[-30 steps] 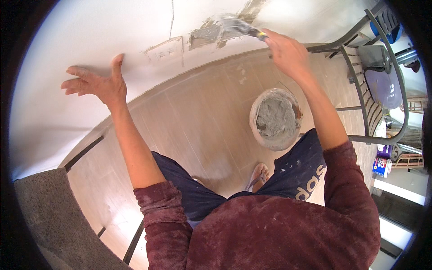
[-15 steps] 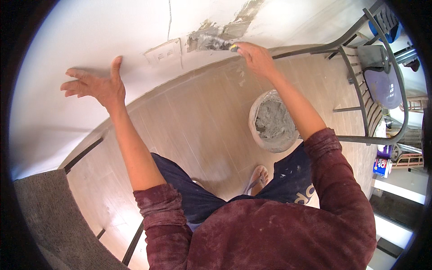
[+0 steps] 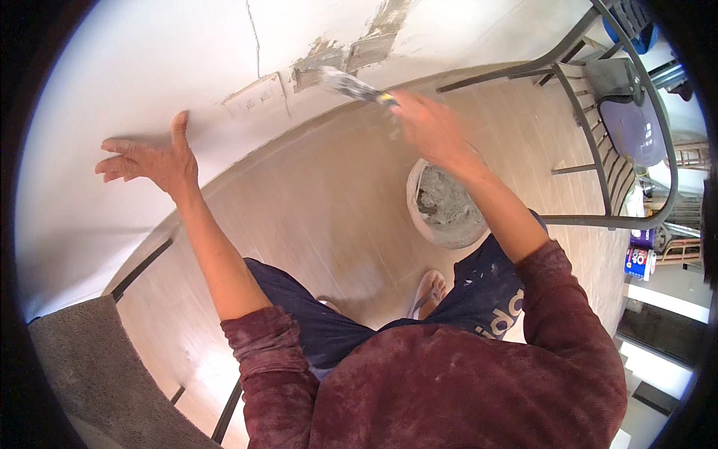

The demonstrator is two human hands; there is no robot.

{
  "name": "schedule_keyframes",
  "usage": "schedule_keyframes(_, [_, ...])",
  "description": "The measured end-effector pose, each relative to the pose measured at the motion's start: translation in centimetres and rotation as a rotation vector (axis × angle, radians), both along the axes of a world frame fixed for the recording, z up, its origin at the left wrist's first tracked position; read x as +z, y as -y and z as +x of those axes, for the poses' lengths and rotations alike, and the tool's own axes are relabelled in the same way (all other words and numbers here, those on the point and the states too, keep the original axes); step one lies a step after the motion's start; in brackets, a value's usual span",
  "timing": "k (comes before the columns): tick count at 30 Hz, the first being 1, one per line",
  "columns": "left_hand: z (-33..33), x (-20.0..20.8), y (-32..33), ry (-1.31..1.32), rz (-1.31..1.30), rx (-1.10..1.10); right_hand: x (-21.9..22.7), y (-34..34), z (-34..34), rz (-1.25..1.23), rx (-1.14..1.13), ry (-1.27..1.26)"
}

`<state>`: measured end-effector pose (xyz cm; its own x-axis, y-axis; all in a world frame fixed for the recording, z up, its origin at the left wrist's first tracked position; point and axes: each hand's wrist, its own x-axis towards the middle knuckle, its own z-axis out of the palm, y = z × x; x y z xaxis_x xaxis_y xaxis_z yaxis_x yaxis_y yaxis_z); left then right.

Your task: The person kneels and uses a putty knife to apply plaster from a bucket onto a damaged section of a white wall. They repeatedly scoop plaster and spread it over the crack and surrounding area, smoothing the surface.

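My right hand (image 3: 432, 126) is closed around the dark and yellow handle of a trowel (image 3: 351, 85). Motion blurs its pale blade, which points left toward a grey patch (image 3: 318, 71) of mortar on the white wall (image 3: 187, 52); whether it touches is unclear. Another squarish grey patch (image 3: 372, 50) lies to the right of that one. With fingers spread, my left hand (image 3: 153, 159) rests against the wall farther left, holding nothing. Below my right forearm stands a round bucket (image 3: 449, 238) with wet grey mortar (image 3: 446, 196) in it.
A slatted metal bench (image 3: 598, 127) stands on the right, bearing a purplish rounded object (image 3: 634, 131). Paint cans (image 3: 639, 262) are beyond it. A grey padded seat (image 3: 97, 374) occupies the lower left. My sandalled foot (image 3: 428, 292) is on the tiled floor (image 3: 321, 209) near the bucket.
My right hand has drawn the trowel down and slightly right, off the grey patch it was over. My left hand stays spread on the wall, a little lower in view.
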<state>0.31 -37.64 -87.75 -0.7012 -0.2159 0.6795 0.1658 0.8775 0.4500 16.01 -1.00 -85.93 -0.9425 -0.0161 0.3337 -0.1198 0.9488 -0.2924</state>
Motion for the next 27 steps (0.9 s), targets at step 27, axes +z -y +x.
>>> schedule_keyframes(27, [5.0, -3.3, -5.4, 0.058, 0.384, -0.062, 8.6, -10.7, 13.4, 0.239, -0.036, 0.442])
